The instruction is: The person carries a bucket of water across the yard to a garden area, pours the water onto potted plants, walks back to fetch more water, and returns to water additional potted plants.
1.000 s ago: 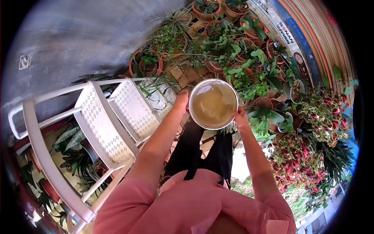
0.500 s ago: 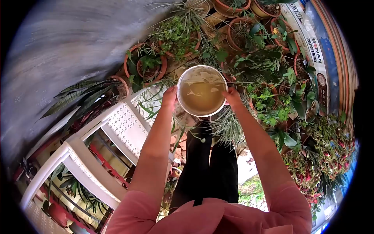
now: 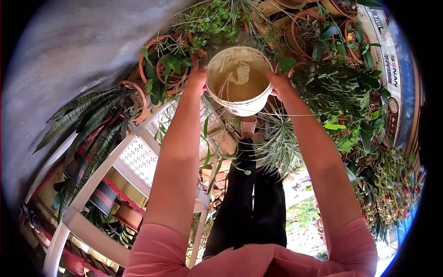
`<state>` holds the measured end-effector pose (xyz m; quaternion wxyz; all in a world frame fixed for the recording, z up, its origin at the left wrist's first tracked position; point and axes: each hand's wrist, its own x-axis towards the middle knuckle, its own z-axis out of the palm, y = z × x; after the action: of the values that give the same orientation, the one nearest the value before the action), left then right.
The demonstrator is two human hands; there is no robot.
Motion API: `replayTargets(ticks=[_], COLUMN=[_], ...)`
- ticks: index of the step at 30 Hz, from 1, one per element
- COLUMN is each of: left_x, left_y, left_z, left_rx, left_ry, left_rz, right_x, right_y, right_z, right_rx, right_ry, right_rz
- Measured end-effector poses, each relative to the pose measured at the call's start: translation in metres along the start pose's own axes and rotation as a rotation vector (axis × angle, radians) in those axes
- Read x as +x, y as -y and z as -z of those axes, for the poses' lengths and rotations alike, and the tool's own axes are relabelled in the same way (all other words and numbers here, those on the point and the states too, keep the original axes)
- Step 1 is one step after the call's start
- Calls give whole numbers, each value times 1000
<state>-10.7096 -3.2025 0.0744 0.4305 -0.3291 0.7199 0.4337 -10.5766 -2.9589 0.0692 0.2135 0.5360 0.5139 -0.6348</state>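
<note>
A white bucket [image 3: 243,107] of murky brownish water [image 3: 247,85] is held out in front of me, tipped away so that its near outer wall shows. My left hand [image 3: 197,80] grips the rim on the left side, fingers closed. On the opposite side my right hand [image 3: 280,85] is closed on the rim. Just past the bucket's far edge is a leafy green potted plant [image 3: 214,21]. A spider plant [image 3: 279,141] with thin striped leaves hangs below my right hand.
A white plastic chair [image 3: 138,154] stands at the left, beside a snake plant [image 3: 85,115]. Terracotta pots [image 3: 302,34] crowd the back and right. A grey wall [image 3: 78,51] rises at the far left. Printed white boxing [image 3: 385,55] edges the right side.
Both hands have moved the bucket slightly upward in view, and it has gone from nearly level to tilted away. The view has shifted, showing more of the chair and my foot.
</note>
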Motion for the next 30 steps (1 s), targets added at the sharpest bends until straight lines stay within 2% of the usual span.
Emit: replayTargets(ticks=[5, 7, 10, 11, 13, 14, 17, 18, 21, 25, 27, 29, 30], left_x=[15, -4, -16, -15, -7, -2, 4, -20, -36, -29, -32, -40, -45], left_y=[-2, -8, -13, -10, 7, 15, 37, 28, 31, 54, 60, 64, 66], left_z=[3, 1, 7, 7, 8, 9, 7, 5, 10, 9, 9, 12, 13], left_rx=[29, 57, 165, 157, 76, 5, -158, -153, -262, -319, -331, -340, -387], left_ry=[57, 13, 72, 28, -14, -9, -2, -60, 6, -39, -77, -107, -92], left_rz=[-41, -127, -127, -164, -227, -255, -350, -274, -173, -98, -56, -32, -25], right_x=[-13, -18, -31, -33, -32, -25, -46, -60, -51, -64, -72, -97, -97], right_y=[11, 13, 16, 14, 5, -11, -7, 0, -24, -35, -38, -19, -21], right_z=[-8, -9, -11, -11, -3, -2, 3, 1, 12, 13, 11, 4, 3], right_rx=[28, 26, 38, -2, -87, -20, -16, -100, -180, -47, -100, -148, -230], right_ry=[-10, -8, -53, -28, 22, -19, 71, 23, 93, 109, 16, 14, 6], right_rz=[-21, -4, 30, 17, -9, 99, 32, 33, 162, 360, 295, 202, 243])
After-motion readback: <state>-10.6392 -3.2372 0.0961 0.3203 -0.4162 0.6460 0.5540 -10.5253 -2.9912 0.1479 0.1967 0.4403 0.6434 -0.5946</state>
